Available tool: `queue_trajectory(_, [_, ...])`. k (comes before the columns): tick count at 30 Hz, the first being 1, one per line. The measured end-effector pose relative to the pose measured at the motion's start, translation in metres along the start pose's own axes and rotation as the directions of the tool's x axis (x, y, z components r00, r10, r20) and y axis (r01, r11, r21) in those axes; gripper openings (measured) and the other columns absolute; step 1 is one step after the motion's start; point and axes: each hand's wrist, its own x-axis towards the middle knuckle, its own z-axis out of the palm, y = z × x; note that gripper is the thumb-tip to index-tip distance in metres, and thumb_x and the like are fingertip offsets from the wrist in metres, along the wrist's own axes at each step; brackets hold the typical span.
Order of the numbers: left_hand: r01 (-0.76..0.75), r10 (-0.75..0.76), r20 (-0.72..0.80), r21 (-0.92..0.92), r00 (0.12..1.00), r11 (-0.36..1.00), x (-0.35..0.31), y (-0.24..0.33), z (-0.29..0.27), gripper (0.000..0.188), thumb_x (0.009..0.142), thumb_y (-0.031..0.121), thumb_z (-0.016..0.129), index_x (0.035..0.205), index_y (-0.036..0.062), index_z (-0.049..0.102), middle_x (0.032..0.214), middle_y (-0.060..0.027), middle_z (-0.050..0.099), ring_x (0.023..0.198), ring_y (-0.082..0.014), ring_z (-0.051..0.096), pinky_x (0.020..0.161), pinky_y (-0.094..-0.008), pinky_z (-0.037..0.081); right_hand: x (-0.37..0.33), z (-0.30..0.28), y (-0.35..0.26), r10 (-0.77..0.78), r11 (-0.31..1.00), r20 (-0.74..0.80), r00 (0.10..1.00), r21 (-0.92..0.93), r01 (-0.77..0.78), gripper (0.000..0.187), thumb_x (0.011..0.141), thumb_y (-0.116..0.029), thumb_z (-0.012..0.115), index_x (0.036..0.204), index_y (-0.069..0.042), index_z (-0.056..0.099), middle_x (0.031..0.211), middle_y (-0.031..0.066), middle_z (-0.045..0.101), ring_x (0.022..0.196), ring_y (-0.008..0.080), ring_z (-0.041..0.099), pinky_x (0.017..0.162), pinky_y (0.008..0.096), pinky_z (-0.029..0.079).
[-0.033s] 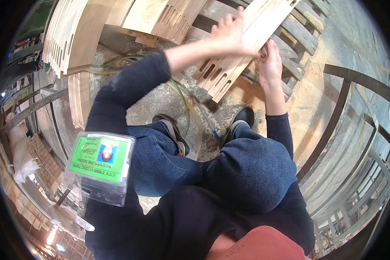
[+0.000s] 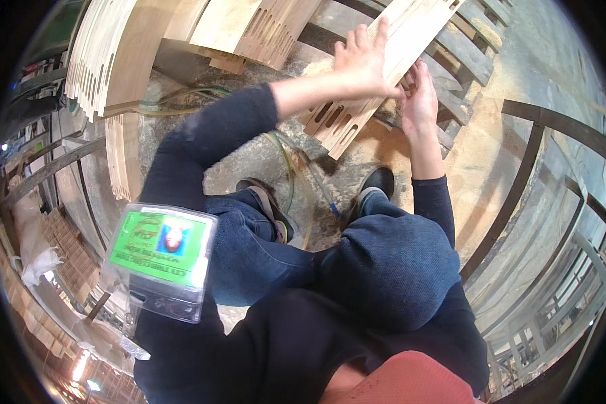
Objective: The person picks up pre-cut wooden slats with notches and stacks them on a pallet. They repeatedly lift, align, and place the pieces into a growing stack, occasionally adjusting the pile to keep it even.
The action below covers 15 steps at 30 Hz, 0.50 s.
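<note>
A bundle of pale wooden boards [image 2: 347,124] with long slots near its near end lies slanted at the upper middle. My left hand [image 2: 367,67] rests on the bundle's left side, its fingers spread and its thumb reaching across the boards. Against the right edge is my right hand [image 2: 421,101], fingers stretched out along the side and palm turned toward the wood. Neither hand is wrapped round a board. The bundle's far end runs out of the picture.
Wooden pallet slats [image 2: 461,57] lie under and beside the boards. More slotted boards [image 2: 249,30] are stacked at the upper left. Hoses [image 2: 288,168] cross the floor near my shoes. Sawdust [image 2: 468,148] covers the floor at right, beside a dark metal frame [image 2: 512,195].
My left hand has shifted slightly right and down, coming onto the boards; its forearm moved along with it. The right hand and the boards look the same.
</note>
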Motion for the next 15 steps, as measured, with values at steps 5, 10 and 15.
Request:
queue_trajectory(5, [0.149, -0.147, 0.019, -0.095, 0.989, 0.984, 0.017, 0.016, -0.007, 0.125, 0.058, 0.045, 0.082, 0.154, -0.0002, 0.014, 0.133, -0.0338, 0.04, 0.123, -0.0469, 0.046, 0.107, -0.0568, 0.038, -0.002, -0.007, 0.0, 0.04, 0.999, 0.034, 0.999, 0.005, -0.041, 0.049, 0.104, -0.027, 0.052, 0.145, -0.002, 0.04, 0.141, 0.0104, 0.052, 0.127, 0.02, 0.051, 0.105, 0.0384, 0.042])
queue_trajectory(10, [0.176, 0.124, 0.287, -0.82, 0.95, 0.545, 0.034, -0.013, -0.06, 0.067, 0.076, 0.027, 0.078, 0.124, -0.0037, 0.044, 0.115, -0.0215, 0.06, 0.109, -0.0266, 0.063, 0.095, -0.0362, 0.055, -0.005, -0.002, 0.01, 0.102, 0.954, 0.285, 0.953, 0.244, -0.174, 0.058, 0.098, -0.039, 0.061, 0.14, -0.003, 0.045, 0.136, 0.0102, 0.055, 0.124, 0.0214, 0.053, 0.106, 0.0368, 0.043])
queue_trajectory(15, [0.298, 0.175, 0.342, -0.925, 0.923, 0.237, 0.022, 0.011, -0.057, 0.065, 0.089, 0.042, 0.068, 0.132, -0.0031, 0.047, 0.124, -0.0193, 0.058, 0.121, -0.0277, 0.057, 0.099, -0.0404, 0.051, -0.003, 0.005, -0.059, -0.018, 0.975, 0.379, 0.925, 0.209, -0.067, 0.064, 0.09, -0.036, 0.066, 0.134, 0.006, 0.046, 0.121, 0.0189, 0.059, 0.108, 0.0233, 0.064, 0.087, 0.0357, 0.058])
